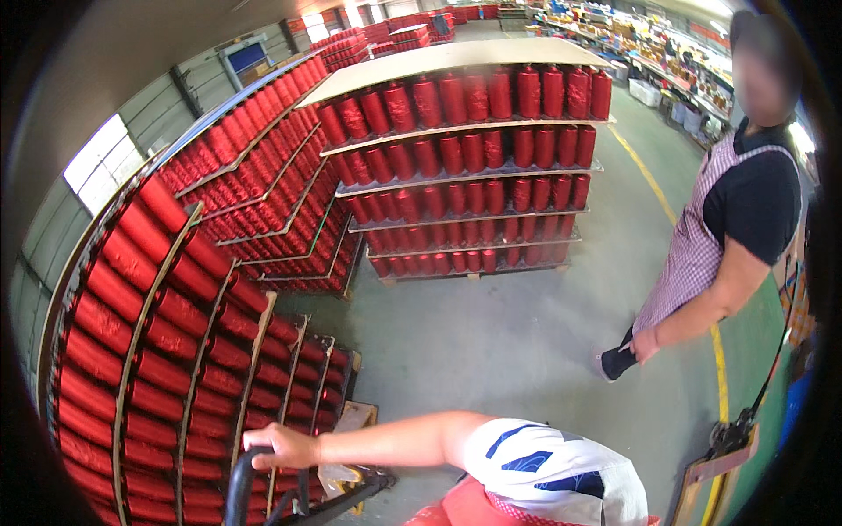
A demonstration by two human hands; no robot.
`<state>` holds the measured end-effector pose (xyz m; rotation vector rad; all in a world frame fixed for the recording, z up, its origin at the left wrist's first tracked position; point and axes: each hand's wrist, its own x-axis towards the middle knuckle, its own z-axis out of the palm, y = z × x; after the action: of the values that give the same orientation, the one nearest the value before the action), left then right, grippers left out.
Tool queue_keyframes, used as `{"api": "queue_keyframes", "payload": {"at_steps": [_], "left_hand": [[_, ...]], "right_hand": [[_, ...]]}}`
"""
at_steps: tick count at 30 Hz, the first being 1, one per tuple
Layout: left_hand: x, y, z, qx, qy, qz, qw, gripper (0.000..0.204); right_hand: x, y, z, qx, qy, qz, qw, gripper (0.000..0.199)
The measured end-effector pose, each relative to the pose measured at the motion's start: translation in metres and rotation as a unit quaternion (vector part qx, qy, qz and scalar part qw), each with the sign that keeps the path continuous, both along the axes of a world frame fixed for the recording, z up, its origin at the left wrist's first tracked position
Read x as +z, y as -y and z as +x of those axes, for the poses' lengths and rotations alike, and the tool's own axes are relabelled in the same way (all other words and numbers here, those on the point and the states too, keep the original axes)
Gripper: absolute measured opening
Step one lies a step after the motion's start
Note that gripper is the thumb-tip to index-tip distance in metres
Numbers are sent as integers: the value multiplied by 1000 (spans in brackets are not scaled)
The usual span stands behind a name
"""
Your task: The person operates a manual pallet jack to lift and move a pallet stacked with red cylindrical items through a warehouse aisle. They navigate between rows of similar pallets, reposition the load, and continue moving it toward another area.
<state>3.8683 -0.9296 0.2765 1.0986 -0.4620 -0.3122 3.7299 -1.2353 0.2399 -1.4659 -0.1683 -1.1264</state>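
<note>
My right arm reaches left from a white and blue sleeve, above the red apron [469, 504]. My right hand [285, 445] is closed around the top of a black handle [239, 491], which looks like a pallet truck's. Dark bars [342, 508] run beside the handle, and part of a yellow frame shows behind them. Just beyond the hand stands a tall stack of shiny red cylinders [167, 381], layered between thin boards. The lower end of the handle is cut off by the picture's edge. My left hand is out of sight.
A board-topped stack of red cylinders [465, 96] stands ahead, with another stack [254, 167] to its left. At right is a person in a checked apron [680, 237]. Near a yellow floor line [721, 377] sits wheeled equipment [732, 434]. Crowded worktables [649, 61] line the far right.
</note>
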Motion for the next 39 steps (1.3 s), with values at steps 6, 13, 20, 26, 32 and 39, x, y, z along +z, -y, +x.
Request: {"api": "queue_keyframes", "payload": {"at_steps": [6, 13, 20, 26, 32, 39], "left_hand": [[-26, 52, -28, -62, -1, 44, 997, 49], [-67, 16, -24, -168, 14, 45, 985, 47], [-104, -59, -28, -219, -23, 46, 974, 46], [-139, -174, -65, -188, -56, 7, 981, 46], [-179, -320, -120, -110, -86, -40, 989, 48], [-231, -420, -184, -143, -72, -102, 982, 60]], "right_hand": [[1, -7, -19, -62, 28, 30, 997, 61], [-2, -57, -25, -83, 7, 165, 983, 66], [-34, -163, -92, -151, 24, 235, 960, 54], [-89, -252, -190, -257, 55, 209, 942, 51], [-118, -338, -284, -351, 32, 61, 934, 46], [-182, -423, -342, -179, 93, 189, 961, 45]]}}
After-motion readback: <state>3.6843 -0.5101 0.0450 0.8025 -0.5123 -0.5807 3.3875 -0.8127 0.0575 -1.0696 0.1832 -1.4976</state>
